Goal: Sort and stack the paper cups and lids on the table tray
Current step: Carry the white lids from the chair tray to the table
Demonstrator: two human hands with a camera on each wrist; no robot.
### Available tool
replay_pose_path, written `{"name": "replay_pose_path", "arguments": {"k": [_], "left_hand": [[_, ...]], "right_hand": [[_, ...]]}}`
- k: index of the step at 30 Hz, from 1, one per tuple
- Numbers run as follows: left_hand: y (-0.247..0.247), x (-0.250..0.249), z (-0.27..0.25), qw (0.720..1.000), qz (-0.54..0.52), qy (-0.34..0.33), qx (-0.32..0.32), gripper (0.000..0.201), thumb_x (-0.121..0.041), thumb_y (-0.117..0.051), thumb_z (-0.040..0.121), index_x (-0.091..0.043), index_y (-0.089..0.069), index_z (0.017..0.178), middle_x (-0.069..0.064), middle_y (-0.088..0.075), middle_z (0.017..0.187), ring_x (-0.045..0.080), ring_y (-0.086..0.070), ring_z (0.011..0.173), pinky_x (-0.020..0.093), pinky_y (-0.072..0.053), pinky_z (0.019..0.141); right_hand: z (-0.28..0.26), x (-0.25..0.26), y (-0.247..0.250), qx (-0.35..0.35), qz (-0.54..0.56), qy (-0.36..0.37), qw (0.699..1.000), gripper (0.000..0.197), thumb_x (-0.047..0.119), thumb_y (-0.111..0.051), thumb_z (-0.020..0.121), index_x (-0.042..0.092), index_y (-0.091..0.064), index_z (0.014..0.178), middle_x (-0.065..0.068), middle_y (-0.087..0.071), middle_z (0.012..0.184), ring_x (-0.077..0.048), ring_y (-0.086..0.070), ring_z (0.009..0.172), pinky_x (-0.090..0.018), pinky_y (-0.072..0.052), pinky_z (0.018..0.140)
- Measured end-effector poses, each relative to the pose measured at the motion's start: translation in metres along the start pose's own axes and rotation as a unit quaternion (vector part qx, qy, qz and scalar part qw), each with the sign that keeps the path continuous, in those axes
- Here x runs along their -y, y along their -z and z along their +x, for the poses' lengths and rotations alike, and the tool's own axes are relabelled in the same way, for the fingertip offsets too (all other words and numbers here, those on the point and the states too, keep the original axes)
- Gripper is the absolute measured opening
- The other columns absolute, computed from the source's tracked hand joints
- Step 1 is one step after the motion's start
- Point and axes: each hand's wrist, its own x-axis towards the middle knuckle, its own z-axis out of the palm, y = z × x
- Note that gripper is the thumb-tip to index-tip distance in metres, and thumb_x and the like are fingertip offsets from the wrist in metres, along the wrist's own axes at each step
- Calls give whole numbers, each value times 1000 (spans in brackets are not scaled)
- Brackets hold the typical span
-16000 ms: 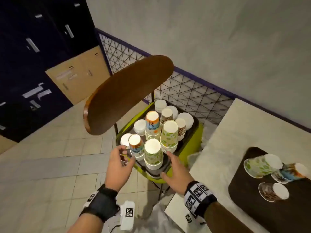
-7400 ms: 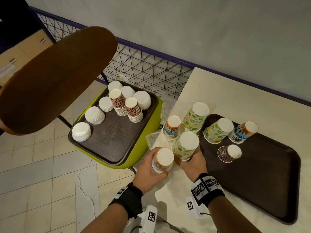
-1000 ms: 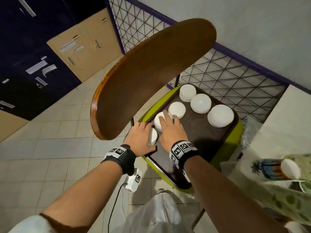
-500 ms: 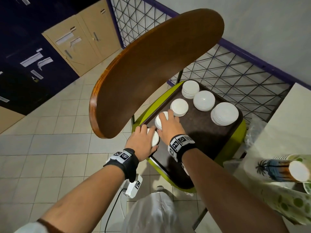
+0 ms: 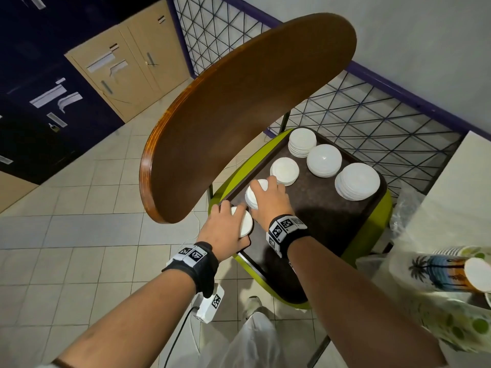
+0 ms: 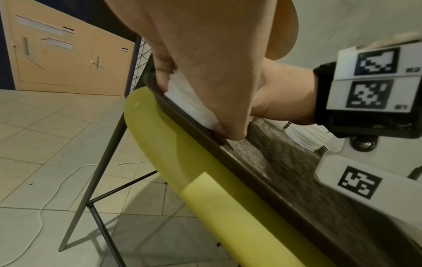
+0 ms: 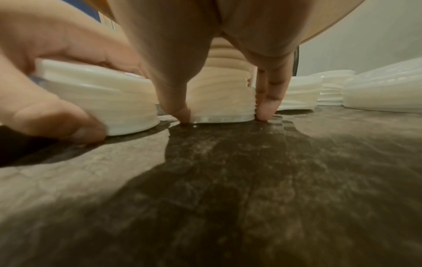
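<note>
A dark brown tray (image 5: 324, 208) lies on a green chair seat and carries several stacks of white lids. My left hand (image 5: 225, 227) grips the stack of lids nearest the tray's left corner (image 5: 245, 221), thumb and fingers curled round its sides (image 6: 189, 101). My right hand (image 5: 268, 200) grips the neighbouring lid stack (image 5: 251, 195); thumb and fingers reach down to the tray on both sides of it (image 7: 219, 94). Further stacks (image 5: 284, 171) (image 5: 324, 160) (image 5: 357, 181) stand beyond. Printed paper cups (image 5: 449, 269) lie at the right edge.
The chair's curved wooden backrest (image 5: 239, 115) hangs over the tray's left side, close above my hands. A wire mesh fence (image 5: 358, 120) runs behind the chair. The pale table (image 5: 451, 187) stands to the right. A white cable (image 6: 57, 189) trails on the tiled floor.
The cups that stood on this tray earlier are off it, and only lid stacks are left. Over the last second both hands stay on the same two stacks; the view shifts slightly.
</note>
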Motion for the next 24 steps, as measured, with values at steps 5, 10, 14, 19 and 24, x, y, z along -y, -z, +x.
{"name": "replay_pose_path", "arguments": {"k": [5, 10, 14, 19, 24], "left_hand": [[-1, 3, -2, 1000, 11, -8, -8, 78, -55, -63, 80, -35, -32, 148, 10, -51, 122, 29, -41, 109, 40, -49, 90], [11, 7, -3, 1000, -4, -6, -23, 77, -57, -64, 79, -39, -34, 148, 10, -54, 118, 31, -45, 108, 42, -48, 91], [28, 2, -11, 998, -64, 5, -21, 78, -53, -69, 80, -39, -34, 148, 6, -48, 115, 31, -57, 103, 39, -57, 82], [53, -14, -31, 992, -116, 11, -56, 79, -50, -75, 80, -40, -37, 149, 5, -49, 120, 30, -59, 105, 37, -58, 82], [83, -36, -66, 981, -174, 16, -88, 76, -49, -79, 78, -39, -43, 144, 4, -56, 122, 24, -57, 108, 33, -53, 81]], "right_hand": [[-7, 1, 3, 5, 26, -19, 999, 61, 25, -72, 84, 35, -32, 130, -11, -36, 131, -35, -43, 118, -46, -52, 93], [-15, -4, 8, -7, 66, -38, 997, 64, 30, -75, 81, 34, -36, 133, -11, -32, 134, -35, -39, 121, -46, -51, 98], [-27, -8, 24, -32, 111, -48, 992, 65, 28, -74, 79, 32, -38, 132, -11, -31, 135, -36, -38, 118, -46, -50, 95], [-58, -6, 61, -89, 175, -57, 979, 67, 28, -75, 75, 33, -35, 129, -12, -31, 132, -38, -40, 113, -48, -48, 94], [-117, -2, 109, -158, 218, -49, 962, 66, 28, -76, 73, 35, -33, 122, -11, -34, 128, -37, -42, 109, -47, -48, 92]]}}
